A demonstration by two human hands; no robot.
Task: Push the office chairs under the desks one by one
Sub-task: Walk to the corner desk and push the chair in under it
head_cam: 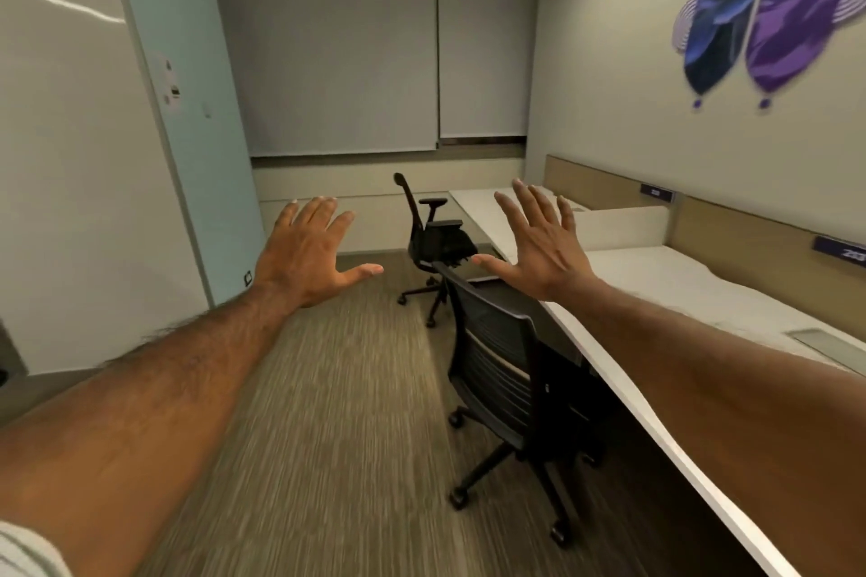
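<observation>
The left hand [309, 253] is reaching out over the carpet [328, 389], back of the hand up, its fingers straight and spread, holding nothing. To its right, well beyond the fingertips, the far office chair [433, 239] is standing out on the floor, clear of the far desk [478, 201]. It is showing its side, with the tall back to the left and the armrests and seat pointing right toward the desk edge. Part of its base is being covered by the near office chair [503, 384]. That chair is sitting closer to the camera, its slatted back upright and facing left into the aisle, its front pointing right under the near desk [679, 290]. Its seat is hiding beneath the white top, so only the back and wheeled base are showing. The right hand [539, 244] is hovering above this chair's top edge, fingers straight and spread, gripping nothing and apart from the backrest as far as the view shows. Blur is softening the carpet and the purple wall art [768, 9].
</observation>
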